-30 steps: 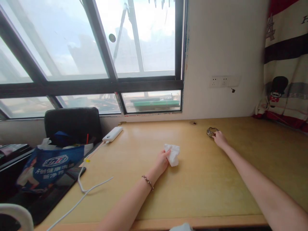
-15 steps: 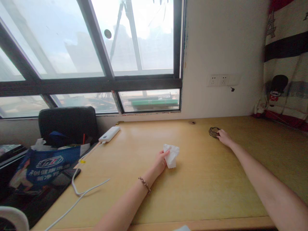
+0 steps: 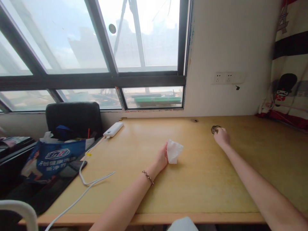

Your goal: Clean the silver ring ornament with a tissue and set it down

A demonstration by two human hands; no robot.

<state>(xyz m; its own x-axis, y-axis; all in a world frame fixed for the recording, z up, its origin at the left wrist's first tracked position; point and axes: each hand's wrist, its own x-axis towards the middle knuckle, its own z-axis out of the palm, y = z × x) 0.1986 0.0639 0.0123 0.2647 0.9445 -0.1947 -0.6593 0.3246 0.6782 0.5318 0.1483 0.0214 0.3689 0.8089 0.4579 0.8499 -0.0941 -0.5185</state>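
My left hand [image 3: 162, 158], with a braided bracelet at its wrist, pinches a crumpled white tissue [image 3: 174, 151] just over the middle of the desk. Farther back on the right, my right hand [image 3: 222, 137] has its fingers closed on a small dark looped band [image 3: 215, 129]. Part of this band is hidden behind the fingers, and its exact kind cannot be made out. The yellowish wooden desk [image 3: 192, 186] lies beneath both hands.
A white power bank [image 3: 113, 129] with a white cable [image 3: 87, 184] lies along the desk's left edge. Beyond that edge stand a black chair [image 3: 73, 117] and a blue bag [image 3: 56, 160]. A curtain [image 3: 286, 64] hangs at the right, near wall sockets [image 3: 223, 78].
The camera view has shifted a little. My right hand has turned and now covers more of the dark looped band. My left hand still holds the tissue, at a slightly different angle.
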